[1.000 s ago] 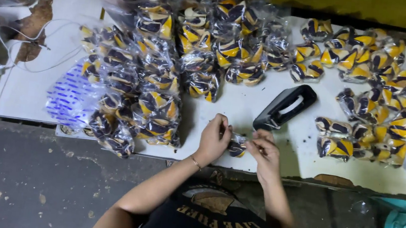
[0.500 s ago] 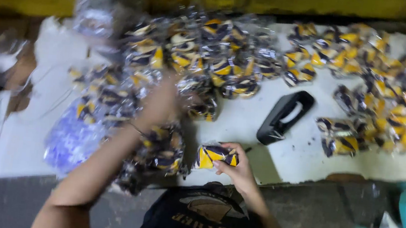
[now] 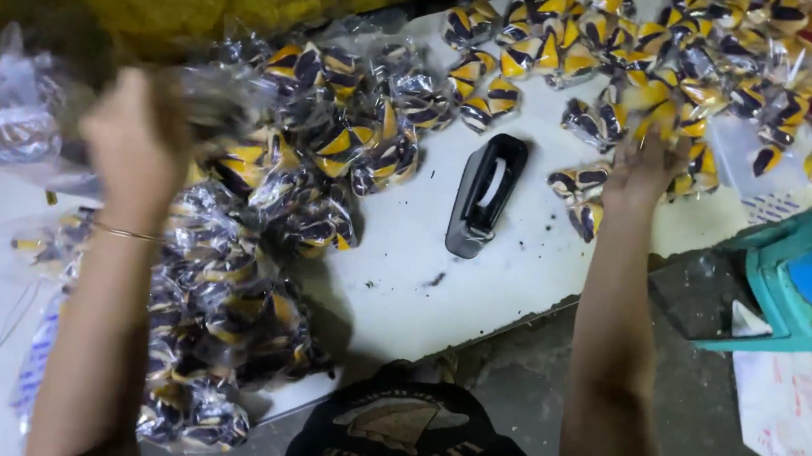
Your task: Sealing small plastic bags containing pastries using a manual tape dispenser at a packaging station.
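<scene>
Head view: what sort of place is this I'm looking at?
Probably a small, informal packing spot at floor level. A low white board is heaped with clear packets of yellow-and-black pieces, a black stapler lies between the left hand and right hand.

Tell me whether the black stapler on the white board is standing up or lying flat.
Lying flat. The black stapler rests lengthwise on the white board, its top facing the camera, between the two heaps of wrapped packets; neither hand touches it.

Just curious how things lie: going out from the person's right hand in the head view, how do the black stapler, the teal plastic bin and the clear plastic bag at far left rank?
1. Black stapler, left of the right hand.
2. Teal plastic bin, lower right.
3. Clear plastic bag, far left.
</scene>
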